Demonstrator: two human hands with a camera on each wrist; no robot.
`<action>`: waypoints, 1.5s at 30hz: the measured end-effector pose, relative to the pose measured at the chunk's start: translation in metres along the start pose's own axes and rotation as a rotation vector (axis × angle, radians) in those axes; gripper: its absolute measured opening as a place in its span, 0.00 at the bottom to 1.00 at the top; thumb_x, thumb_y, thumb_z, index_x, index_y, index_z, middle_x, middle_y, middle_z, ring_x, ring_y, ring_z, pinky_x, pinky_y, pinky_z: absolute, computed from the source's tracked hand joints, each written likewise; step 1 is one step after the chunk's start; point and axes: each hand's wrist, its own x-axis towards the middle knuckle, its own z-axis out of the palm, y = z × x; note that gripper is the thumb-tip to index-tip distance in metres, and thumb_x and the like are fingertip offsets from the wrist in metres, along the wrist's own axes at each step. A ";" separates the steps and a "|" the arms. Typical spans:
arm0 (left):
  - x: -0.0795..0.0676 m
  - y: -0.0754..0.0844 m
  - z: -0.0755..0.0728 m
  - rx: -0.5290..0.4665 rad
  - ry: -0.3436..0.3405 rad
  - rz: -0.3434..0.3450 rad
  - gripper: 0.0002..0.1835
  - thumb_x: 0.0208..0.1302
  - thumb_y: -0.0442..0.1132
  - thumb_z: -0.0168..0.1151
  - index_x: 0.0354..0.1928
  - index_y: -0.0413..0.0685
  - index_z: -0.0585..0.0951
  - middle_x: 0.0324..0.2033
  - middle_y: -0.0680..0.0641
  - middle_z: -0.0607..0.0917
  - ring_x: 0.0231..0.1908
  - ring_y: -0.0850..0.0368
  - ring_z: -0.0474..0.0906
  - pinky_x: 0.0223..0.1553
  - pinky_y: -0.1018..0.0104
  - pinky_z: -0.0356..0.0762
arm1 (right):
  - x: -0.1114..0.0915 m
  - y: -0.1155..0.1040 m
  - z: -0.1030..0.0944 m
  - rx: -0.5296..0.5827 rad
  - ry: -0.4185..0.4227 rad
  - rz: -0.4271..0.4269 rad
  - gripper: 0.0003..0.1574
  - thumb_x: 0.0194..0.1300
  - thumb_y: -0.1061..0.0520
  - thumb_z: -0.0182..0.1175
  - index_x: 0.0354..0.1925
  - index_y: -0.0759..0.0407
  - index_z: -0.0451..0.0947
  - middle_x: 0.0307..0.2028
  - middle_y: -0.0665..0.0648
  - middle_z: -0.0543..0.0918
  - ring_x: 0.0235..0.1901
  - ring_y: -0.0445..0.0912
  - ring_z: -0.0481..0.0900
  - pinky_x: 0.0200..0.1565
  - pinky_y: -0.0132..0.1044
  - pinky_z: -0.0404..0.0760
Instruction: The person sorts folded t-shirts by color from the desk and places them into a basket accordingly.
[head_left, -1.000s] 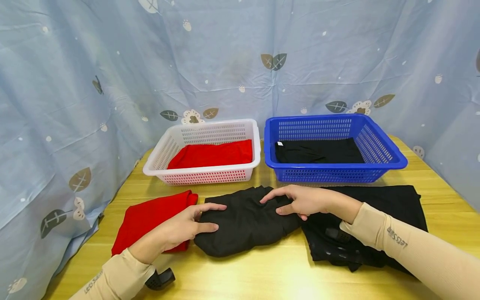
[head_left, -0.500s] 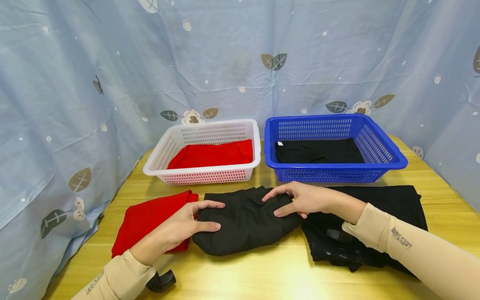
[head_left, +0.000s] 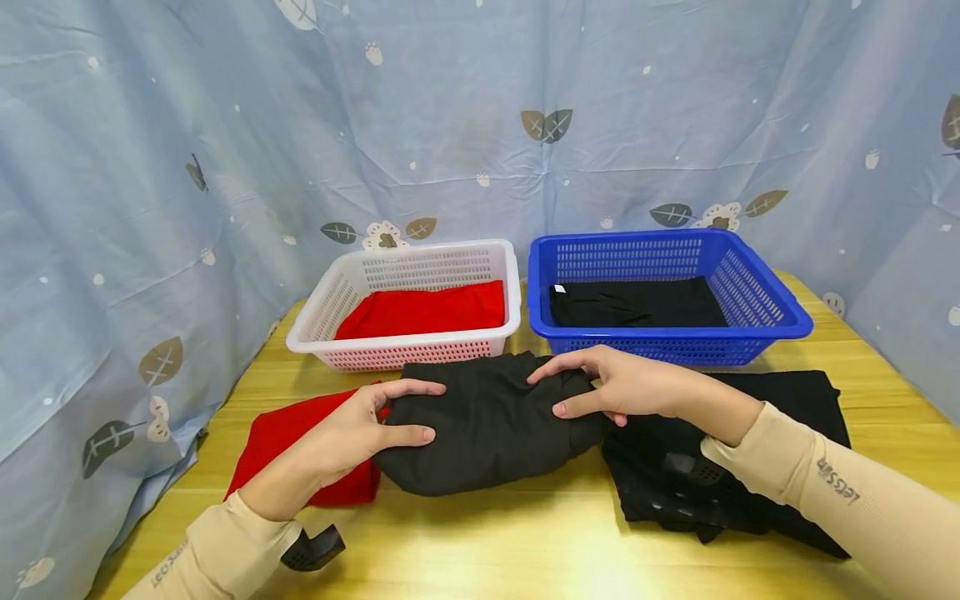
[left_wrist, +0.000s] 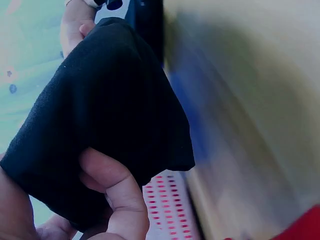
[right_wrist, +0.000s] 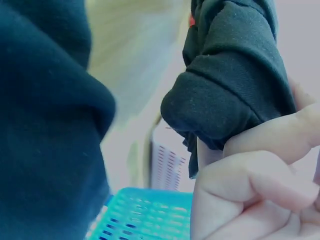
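Note:
A folded black garment (head_left: 487,433) hangs between my two hands, just above the table in the head view. My left hand (head_left: 337,437) grips its left end, thumb on the near face; the left wrist view shows the fingers bent round the dark cloth (left_wrist: 95,100). At the other end my right hand (head_left: 637,387) pinches the garment. Rolled layers of the cloth (right_wrist: 230,90) show above the right fingers in the right wrist view. Some fingers are hidden behind or beneath the fabric.
A white basket (head_left: 411,351) holding red cloth (head_left: 427,308) stands at the back left. Beside it, a blue basket (head_left: 675,333) holds black cloth (head_left: 637,302). A folded red garment (head_left: 288,429) lies left, and another black garment (head_left: 795,417) lies right on the wooden table (head_left: 510,550).
Both hands have raised the folded black garment off the table and moved it slightly toward the baskets. The baskets and the other clothes have stayed in place.

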 end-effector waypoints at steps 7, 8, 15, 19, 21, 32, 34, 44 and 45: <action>0.004 0.022 -0.004 0.019 -0.012 0.074 0.30 0.61 0.42 0.73 0.66 0.60 0.76 0.55 0.44 0.85 0.50 0.47 0.84 0.49 0.57 0.85 | -0.011 -0.011 -0.014 -0.027 0.033 -0.002 0.29 0.64 0.43 0.69 0.62 0.27 0.74 0.54 0.57 0.77 0.13 0.46 0.68 0.19 0.40 0.76; 0.005 0.025 -0.004 0.013 -0.018 0.084 0.30 0.61 0.42 0.73 0.66 0.60 0.76 0.55 0.44 0.84 0.50 0.47 0.84 0.49 0.56 0.85 | -0.013 -0.012 -0.016 -0.029 0.040 -0.003 0.29 0.64 0.43 0.68 0.62 0.27 0.74 0.53 0.57 0.77 0.13 0.46 0.67 0.19 0.41 0.76; 0.013 0.048 -0.006 0.008 -0.050 0.111 0.30 0.62 0.41 0.72 0.66 0.62 0.75 0.54 0.43 0.85 0.49 0.46 0.86 0.48 0.53 0.86 | -0.024 -0.019 -0.031 -0.057 0.087 -0.019 0.29 0.65 0.42 0.67 0.62 0.27 0.73 0.43 0.60 0.76 0.14 0.54 0.69 0.24 0.42 0.78; 0.018 0.059 -0.007 0.104 -0.022 0.141 0.29 0.63 0.45 0.71 0.65 0.67 0.75 0.55 0.48 0.85 0.48 0.47 0.85 0.49 0.56 0.85 | -0.029 -0.022 -0.039 -0.061 0.118 -0.015 0.28 0.65 0.42 0.68 0.62 0.28 0.74 0.41 0.60 0.74 0.19 0.50 0.68 0.26 0.40 0.76; 0.022 0.063 -0.007 0.119 -0.012 0.155 0.28 0.62 0.46 0.72 0.65 0.68 0.76 0.54 0.49 0.85 0.48 0.47 0.85 0.49 0.56 0.85 | -0.030 -0.022 -0.042 -0.058 0.136 -0.011 0.28 0.64 0.42 0.68 0.61 0.29 0.74 0.46 0.58 0.74 0.22 0.49 0.67 0.26 0.39 0.75; 0.059 0.087 -0.004 0.029 -0.016 0.163 0.28 0.60 0.42 0.74 0.62 0.66 0.78 0.52 0.44 0.86 0.45 0.46 0.88 0.45 0.54 0.86 | -0.045 -0.018 -0.067 -0.044 0.214 -0.019 0.29 0.67 0.44 0.65 0.65 0.35 0.72 0.48 0.58 0.76 0.42 0.52 0.76 0.43 0.41 0.79; 0.067 0.092 -0.003 0.005 -0.024 0.161 0.28 0.60 0.41 0.74 0.63 0.65 0.78 0.52 0.43 0.85 0.44 0.45 0.88 0.45 0.54 0.86 | -0.048 -0.016 -0.073 -0.044 0.234 -0.006 0.30 0.68 0.44 0.65 0.66 0.35 0.71 0.46 0.58 0.78 0.42 0.52 0.76 0.43 0.40 0.79; 0.108 0.107 0.004 -0.046 -0.039 0.221 0.27 0.61 0.39 0.73 0.63 0.62 0.78 0.53 0.42 0.83 0.45 0.47 0.87 0.47 0.57 0.86 | -0.052 -0.002 -0.098 -0.006 0.333 0.031 0.30 0.70 0.47 0.64 0.67 0.36 0.71 0.48 0.59 0.76 0.42 0.53 0.75 0.40 0.42 0.80; 0.112 0.108 0.005 -0.061 -0.042 0.227 0.27 0.61 0.38 0.72 0.63 0.61 0.79 0.53 0.42 0.82 0.45 0.47 0.88 0.47 0.56 0.86 | -0.053 0.000 -0.100 -0.008 0.339 0.030 0.30 0.70 0.47 0.63 0.67 0.37 0.71 0.50 0.58 0.76 0.42 0.53 0.75 0.40 0.42 0.80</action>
